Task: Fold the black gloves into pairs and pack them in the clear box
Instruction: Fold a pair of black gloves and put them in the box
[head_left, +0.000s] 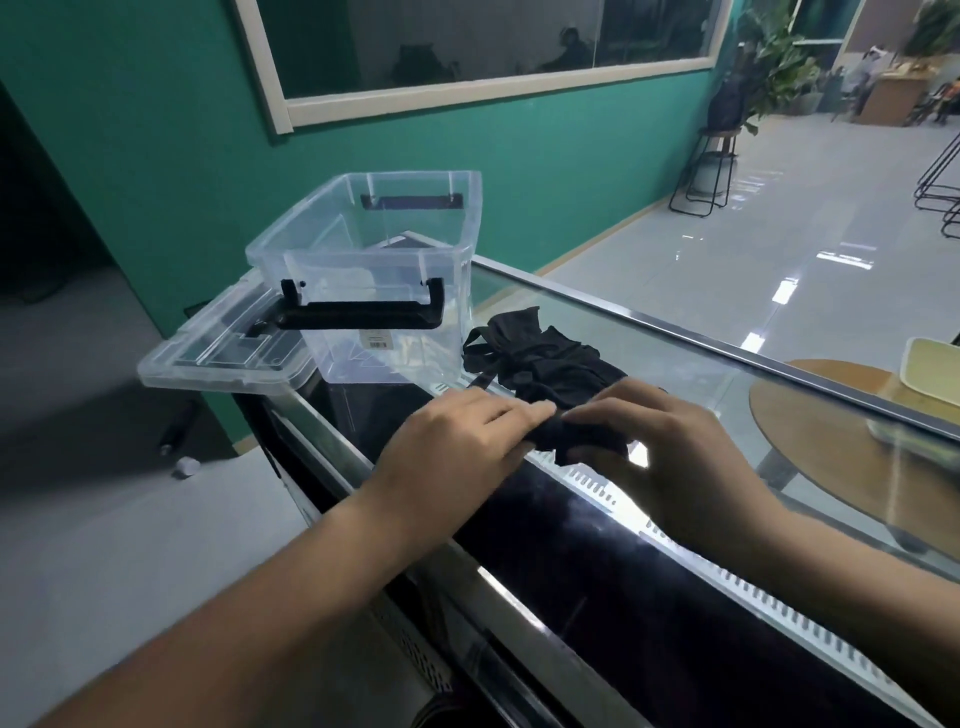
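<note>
Between the two hands, at the near edge of the counter (701, 353): one black glove (576, 439), bunched and part folded. Left hand (467, 436) lies on its left end, fingers near straight, pressing down. Its thumb is hidden, so a pinch cannot be ruled out. Right hand (660, 452) grips the other end, fingers curled over the cloth. The fingertips of both almost meet on top.

Just beyond the fingertips: pile (540, 358) of loose black gloves, tangled, strips trailing left. Cannot tell whether it touches or overlaps the held glove.

Further out, ahead and left of the left hand: box (384, 260), open and upright, handle toward the person. No gloves plainly in it; a dark shape shows through the wall. Lid (218, 353) lies flat at the box's left, overhanging the counter's corner.

Judgement: folding in hand, packing not begun. To do it well:
- Flatten the cloth first.
- Use the left hand as anchor while the right brings its end over so the edges meet.
- The fabric looks thin and likely to spring open, so keep pressure on the fold until it is carried.
- Draw the glove clear of the pile, or stray strips may drag along.
</note>
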